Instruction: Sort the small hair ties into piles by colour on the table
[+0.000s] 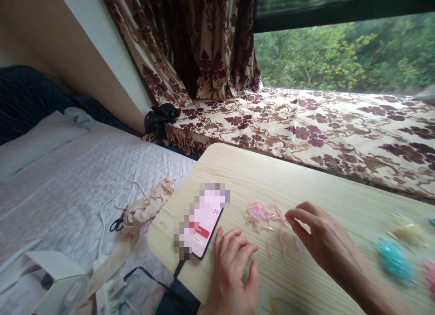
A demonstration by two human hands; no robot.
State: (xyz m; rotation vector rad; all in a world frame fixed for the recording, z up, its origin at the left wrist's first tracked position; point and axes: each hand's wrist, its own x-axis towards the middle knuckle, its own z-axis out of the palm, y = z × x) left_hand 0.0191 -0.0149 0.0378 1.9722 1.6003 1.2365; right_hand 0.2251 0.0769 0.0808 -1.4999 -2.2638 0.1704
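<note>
Left hand (234,265) near table edge (162,257).

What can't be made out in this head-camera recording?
All in the head view:
- Phone: much of its screen, masked by pixelation.
- Right hand: whether it grips one of the pink strips, which are small and blurred.
- Left hand: whatever lies under its palm, hidden by the hand itself.
- Pink bundle: its full shape, cut off by the right edge.
</note>
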